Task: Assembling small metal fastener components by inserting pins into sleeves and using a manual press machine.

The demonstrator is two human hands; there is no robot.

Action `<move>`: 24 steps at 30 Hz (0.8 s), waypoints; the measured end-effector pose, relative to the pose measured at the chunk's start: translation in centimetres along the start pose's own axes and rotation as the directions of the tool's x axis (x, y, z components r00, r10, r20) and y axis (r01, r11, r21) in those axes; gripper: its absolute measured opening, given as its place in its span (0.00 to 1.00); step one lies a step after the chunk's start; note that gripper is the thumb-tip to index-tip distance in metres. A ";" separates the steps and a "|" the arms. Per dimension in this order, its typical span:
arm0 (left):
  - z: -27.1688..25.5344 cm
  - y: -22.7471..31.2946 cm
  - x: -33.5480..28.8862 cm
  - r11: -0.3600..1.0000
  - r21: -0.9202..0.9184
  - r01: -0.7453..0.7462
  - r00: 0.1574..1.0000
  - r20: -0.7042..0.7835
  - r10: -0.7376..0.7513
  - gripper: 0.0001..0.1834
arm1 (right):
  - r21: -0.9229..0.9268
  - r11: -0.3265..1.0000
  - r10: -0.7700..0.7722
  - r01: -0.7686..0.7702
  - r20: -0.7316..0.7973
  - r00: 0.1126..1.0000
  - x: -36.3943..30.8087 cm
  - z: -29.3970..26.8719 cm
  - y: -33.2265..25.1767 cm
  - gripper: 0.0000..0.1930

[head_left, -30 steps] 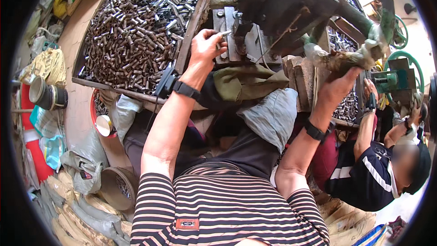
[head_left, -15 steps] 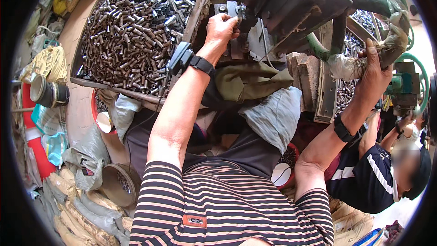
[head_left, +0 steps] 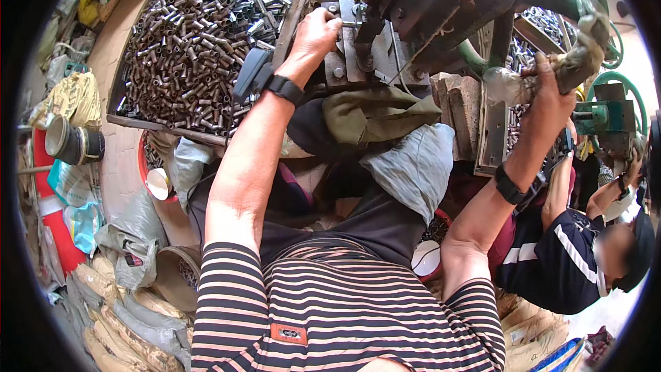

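Observation:
My left hand (head_left: 317,33) is closed, its fingers curled at the left edge of the metal die block (head_left: 354,69) under a dark screw press (head_left: 454,0). Whatever those fingers hold, if anything, is hidden. On the right, my right hand (head_left: 551,89) is wrapped around the press's curved handle (head_left: 584,52), over a part bound in clear plastic. Close to my left hand stands a wooden tray (head_left: 279,52) heaped with short metal tubes (head_left: 193,48), some rusty brown and others shiny.
Folded olive cloth (head_left: 375,117) and a grey-blue cloth (head_left: 416,165) lie below the press. Bricks (head_left: 458,114) stand right of them. A co-worker (head_left: 558,255) sits at the right by a green press (head_left: 609,120). Buckets (head_left: 175,279) and sacks (head_left: 131,324) crowd the left floor.
My left hand has drawn back leftward from the middle of the die to its left edge. My right hand and the press handle have swung a little to the left.

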State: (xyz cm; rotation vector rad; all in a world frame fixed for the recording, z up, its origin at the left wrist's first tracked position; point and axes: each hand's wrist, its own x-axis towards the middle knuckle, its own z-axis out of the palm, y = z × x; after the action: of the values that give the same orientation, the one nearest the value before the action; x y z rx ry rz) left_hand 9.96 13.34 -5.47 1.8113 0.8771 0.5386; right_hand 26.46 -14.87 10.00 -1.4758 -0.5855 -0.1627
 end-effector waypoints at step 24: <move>5.9 1.1 -0.3 0.949 0.296 -0.105 0.948 -0.260 0.186 0.09 | 0.088 0.987 -0.101 0.133 -0.295 0.950 -3.0 2.6 6.6 0.08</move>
State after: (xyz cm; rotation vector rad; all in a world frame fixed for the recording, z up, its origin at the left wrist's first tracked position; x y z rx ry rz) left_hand 14.31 9.36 -6.74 2.1017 1.0599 0.8212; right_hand 26.18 -12.32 2.72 -1.2835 -0.4359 -0.4272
